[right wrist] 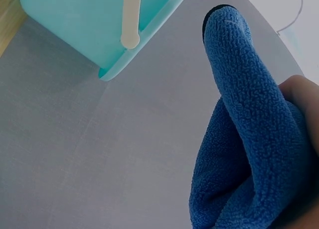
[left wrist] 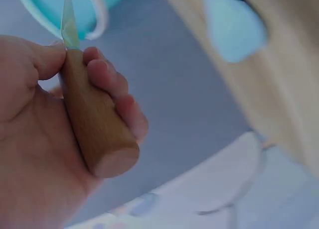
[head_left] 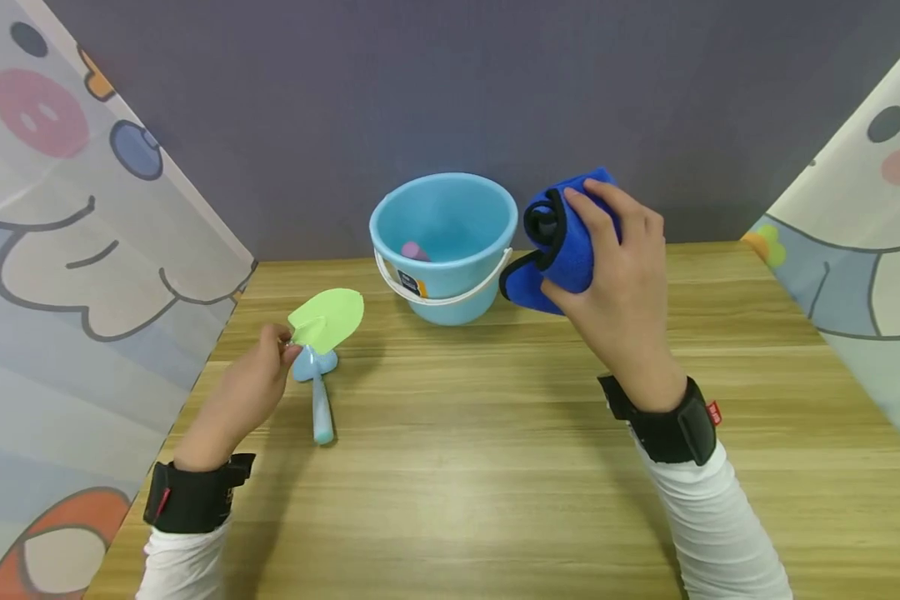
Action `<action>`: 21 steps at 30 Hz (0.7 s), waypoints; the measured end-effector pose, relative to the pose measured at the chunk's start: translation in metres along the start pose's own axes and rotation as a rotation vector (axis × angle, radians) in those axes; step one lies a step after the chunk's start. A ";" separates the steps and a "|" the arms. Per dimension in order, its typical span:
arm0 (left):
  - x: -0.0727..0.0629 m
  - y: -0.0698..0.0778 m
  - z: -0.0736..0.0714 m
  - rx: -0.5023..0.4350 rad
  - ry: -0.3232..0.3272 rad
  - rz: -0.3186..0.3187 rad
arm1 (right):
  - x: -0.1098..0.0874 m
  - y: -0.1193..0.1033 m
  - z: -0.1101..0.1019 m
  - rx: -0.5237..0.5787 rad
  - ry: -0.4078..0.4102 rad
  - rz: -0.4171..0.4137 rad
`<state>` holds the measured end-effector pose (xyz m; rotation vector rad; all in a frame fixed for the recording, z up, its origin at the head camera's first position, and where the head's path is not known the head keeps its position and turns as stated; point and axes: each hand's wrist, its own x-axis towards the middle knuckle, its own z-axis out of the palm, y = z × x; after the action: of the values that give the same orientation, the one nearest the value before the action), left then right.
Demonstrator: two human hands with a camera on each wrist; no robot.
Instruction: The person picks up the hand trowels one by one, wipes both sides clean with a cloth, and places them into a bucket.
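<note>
The bucket (head_left: 453, 312) stands upright at 12 o'clock on the table (head_left: 450, 483), near the grey wall (head_left: 307, 125). Its mouth faces up, and inside, toward its own 7 to 8 o'clock, the rounded end of a pinkish-purple thing (head_left: 414, 251) shows; the rest of it is hidden by the front wall, so what it is cannot be told. Most of the inner wall is in plain sight, but the floor of the bucket is hidden. The white bail (right wrist: 131, 20) hangs down across the front, and a dark label (head_left: 410, 283) sits at about 7 o'clock below the rim.

At the bucket's 3 o'clock, the right hand (head_left: 626, 275) grips the blue cloth (head_left: 581, 267), which is rolled up with its black edging outward and a flap hanging toward 8 o'clock. The right wrist view shows a gap between cloth and bucket.

At the bucket's 8 o'clock, the left hand (head_left: 243, 392) is closed around the wooden handle (left wrist: 97, 114) of the green trowel (head_left: 328, 321), its blade pointing toward 2 o'clock, outside the bucket. Just below, the blue trowel (head_left: 321, 408) lies on the table, its handle toward 6 o'clock; the green blade partly covers it from above.
</note>
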<state>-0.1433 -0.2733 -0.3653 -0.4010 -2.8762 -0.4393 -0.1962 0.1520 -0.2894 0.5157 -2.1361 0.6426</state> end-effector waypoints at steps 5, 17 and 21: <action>0.022 0.041 -0.010 0.072 0.073 0.077 | -0.003 0.001 -0.003 0.009 0.024 0.017; 0.078 0.120 -0.023 -0.022 0.089 0.205 | -0.011 -0.007 -0.015 0.119 0.156 0.035; 0.088 0.140 -0.021 0.109 0.228 0.309 | -0.014 -0.013 -0.012 0.182 0.236 -0.019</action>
<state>-0.1815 -0.1302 -0.2881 -0.7123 -2.5454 -0.2540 -0.1735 0.1511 -0.2905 0.5301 -1.8595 0.8489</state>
